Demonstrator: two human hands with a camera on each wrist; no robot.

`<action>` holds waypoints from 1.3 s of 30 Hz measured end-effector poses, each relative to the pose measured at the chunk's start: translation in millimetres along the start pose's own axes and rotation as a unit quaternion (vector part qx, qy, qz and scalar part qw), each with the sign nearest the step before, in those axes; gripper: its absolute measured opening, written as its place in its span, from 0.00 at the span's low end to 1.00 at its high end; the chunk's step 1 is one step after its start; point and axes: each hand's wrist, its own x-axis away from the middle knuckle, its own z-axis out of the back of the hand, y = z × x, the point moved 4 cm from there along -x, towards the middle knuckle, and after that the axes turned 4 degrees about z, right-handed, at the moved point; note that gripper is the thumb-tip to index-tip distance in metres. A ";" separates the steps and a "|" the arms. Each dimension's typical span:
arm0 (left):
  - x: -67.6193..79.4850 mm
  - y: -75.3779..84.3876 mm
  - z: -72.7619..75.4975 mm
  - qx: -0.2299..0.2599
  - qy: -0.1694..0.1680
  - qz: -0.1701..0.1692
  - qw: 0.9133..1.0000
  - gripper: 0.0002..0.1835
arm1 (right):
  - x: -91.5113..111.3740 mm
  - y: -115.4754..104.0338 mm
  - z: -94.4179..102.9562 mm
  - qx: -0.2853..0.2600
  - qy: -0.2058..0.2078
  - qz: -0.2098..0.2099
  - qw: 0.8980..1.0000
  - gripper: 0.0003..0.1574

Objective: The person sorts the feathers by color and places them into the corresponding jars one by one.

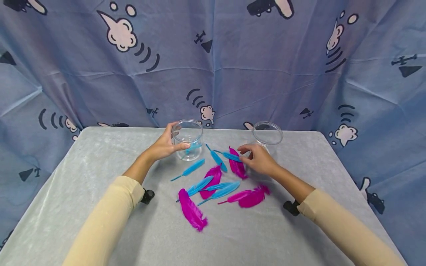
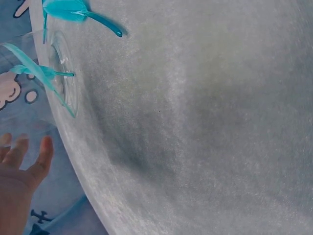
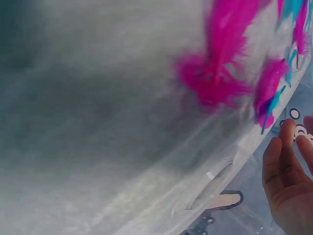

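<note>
My left hand [image 1: 164,146] holds the side of a clear round jar [image 1: 189,157], thumb in front and fingers behind. Two blue feathers [image 2: 41,71] show inside that jar in the left wrist view. On the right, my right hand [image 1: 259,159] is over the table, its fingertips right at the end of a blue feather [image 1: 229,156]. This feather lies across a magenta feather [image 1: 237,168]. In the right wrist view the fingers [image 3: 287,164] are loosely bent. A second clear jar [image 1: 267,137] stands just behind the right hand, which hides its lower part.
Several blue and magenta feathers lie loose in mid-table, among them a long magenta one [image 1: 191,210] nearest me and a fluffy one [image 1: 252,198] at the right. A grey cloth covers the table [image 1: 283,240]. A blue patterned curtain [image 1: 239,88] hangs behind it.
</note>
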 end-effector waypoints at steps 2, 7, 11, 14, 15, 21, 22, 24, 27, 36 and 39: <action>0.2 0.2 -0.2 0.002 0.000 0.001 1.000 0.53 | 2.5 3.6 -1.8 -0.002 -0.003 -0.001 1.000 0.20; 0.6 0.8 -0.5 0.007 0.002 0.004 1.000 0.53 | 7.9 10.0 -7.9 -0.012 -0.014 -0.011 1.000 0.22; 1.1 1.4 -0.5 0.005 0.003 0.005 1.000 0.53 | 10.3 12.8 -12.0 -0.008 -0.019 -0.019 1.000 0.23; 1.6 1.6 -0.6 0.005 0.001 0.005 1.000 0.53 | 11.6 14.1 -14.0 0.001 -0.016 -0.016 1.000 0.23; 1.7 1.6 -0.7 0.005 0.001 0.005 1.000 0.53 | 12.1 14.8 -14.7 0.004 -0.014 -0.013 1.000 0.22; 1.2 1.2 -0.7 0.006 0.001 0.006 1.000 0.53 | 15.0 17.2 -18.1 0.013 0.000 -0.006 1.000 0.22; 1.1 1.3 -0.6 0.007 0.000 0.005 1.000 0.53 | 15.5 17.7 -18.4 0.014 0.003 -0.007 1.000 0.22; 1.2 1.5 -0.3 0.006 0.000 0.005 1.000 0.53 | 16.2 18.6 -19.7 0.016 0.006 -0.006 1.000 0.20; 1.2 2.0 0.0 0.005 0.000 0.005 1.000 0.53 | 17.2 19.4 -21.3 0.025 0.011 -0.001 1.000 0.19; 0.5 0.8 -0.1 0.004 -0.001 0.002 1.000 0.53 | 17.0 17.1 -22.7 0.059 0.019 0.013 0.998 0.16; 0.5 1.0 -0.2 0.007 -0.004 -0.003 1.000 0.53 | 16.3 17.1 -23.6 0.067 0.018 0.014 0.998 0.16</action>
